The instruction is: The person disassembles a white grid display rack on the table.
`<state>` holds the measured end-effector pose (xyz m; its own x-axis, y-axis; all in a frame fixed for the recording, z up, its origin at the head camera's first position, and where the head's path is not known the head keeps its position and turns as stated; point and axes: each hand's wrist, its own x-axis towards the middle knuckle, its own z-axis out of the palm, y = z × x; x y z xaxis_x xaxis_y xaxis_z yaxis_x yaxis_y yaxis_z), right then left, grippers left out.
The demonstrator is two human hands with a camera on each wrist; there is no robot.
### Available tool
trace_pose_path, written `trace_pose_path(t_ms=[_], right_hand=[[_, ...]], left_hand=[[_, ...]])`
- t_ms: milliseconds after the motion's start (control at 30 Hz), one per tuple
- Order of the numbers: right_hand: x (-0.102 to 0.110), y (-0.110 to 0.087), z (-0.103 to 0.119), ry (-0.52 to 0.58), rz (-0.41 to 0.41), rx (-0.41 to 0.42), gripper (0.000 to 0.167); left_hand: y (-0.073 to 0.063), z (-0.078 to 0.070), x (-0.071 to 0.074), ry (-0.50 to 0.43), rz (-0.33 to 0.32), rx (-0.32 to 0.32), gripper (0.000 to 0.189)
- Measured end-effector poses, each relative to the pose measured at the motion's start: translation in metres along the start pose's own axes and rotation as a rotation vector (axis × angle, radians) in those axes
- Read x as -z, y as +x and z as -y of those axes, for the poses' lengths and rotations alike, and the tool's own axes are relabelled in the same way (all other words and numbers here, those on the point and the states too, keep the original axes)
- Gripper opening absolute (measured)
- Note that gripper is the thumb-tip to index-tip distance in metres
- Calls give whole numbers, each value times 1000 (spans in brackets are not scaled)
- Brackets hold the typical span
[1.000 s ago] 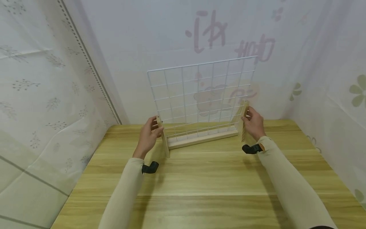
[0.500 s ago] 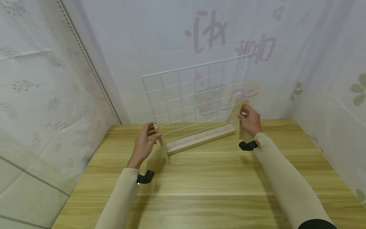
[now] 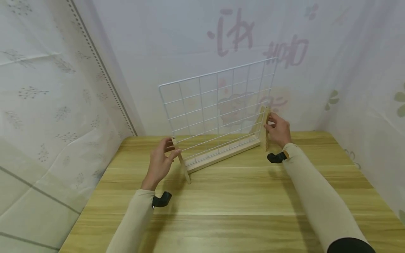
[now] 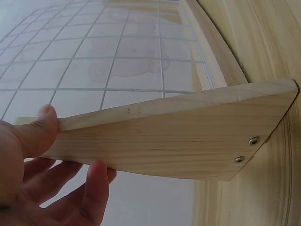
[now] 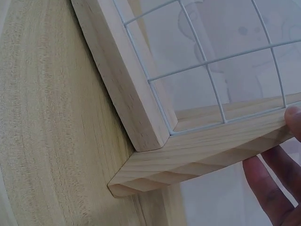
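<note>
A wooden rack with a white wire grid panel [image 3: 217, 88] stands on the table, angled so its left end sits nearer me. My left hand [image 3: 159, 166] pinches the upper part of the left wooden side panel [image 4: 155, 136], thumb on the near edge and fingers behind. Two metal screws [image 4: 254, 141] show low on that panel's outer face. On the other end, my right hand [image 3: 280, 130] grips the right wooden side panel [image 5: 202, 165] between thumb and fingers. A wooden crossbar [image 3: 224, 154] joins both panels at the bottom, with the grid's lower edge along it.
The wood-grain table [image 3: 234, 200] extends toward me from the rack. Behind it hangs a pale printed cloth [image 3: 177, 38]; more patterned cloth [image 3: 41, 95] closes off the left, and another sheet [image 3: 370, 116] the right. Each wrist wears a black camera mount [image 3: 162, 199].
The rack has turned: its left end has come toward me with my left hand, while the right end has shifted slightly left. Both hands keep their hold. In the last half second it barely moves.
</note>
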<state>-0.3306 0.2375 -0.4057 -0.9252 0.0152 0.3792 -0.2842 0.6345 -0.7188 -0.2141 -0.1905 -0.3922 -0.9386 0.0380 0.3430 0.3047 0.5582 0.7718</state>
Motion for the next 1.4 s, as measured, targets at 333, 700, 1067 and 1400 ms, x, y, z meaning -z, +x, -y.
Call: trace_pose_path(t_ms=[333, 700, 1067, 1400], right_hand=[[0, 1, 3, -16, -22, -6, 36], [7, -5, 9, 8, -86, -57, 50], [1, -12, 41, 107, -338, 45, 41], [-23, -21, 77, 277, -311, 108, 46]], left_hand=[[1, 1, 1, 9, -1, -18, 49], [0, 3, 2, 43, 15, -6, 51], [1, 8, -3, 51, -11, -17, 54], [-1, 9, -3, 26, -25, -47, 68]])
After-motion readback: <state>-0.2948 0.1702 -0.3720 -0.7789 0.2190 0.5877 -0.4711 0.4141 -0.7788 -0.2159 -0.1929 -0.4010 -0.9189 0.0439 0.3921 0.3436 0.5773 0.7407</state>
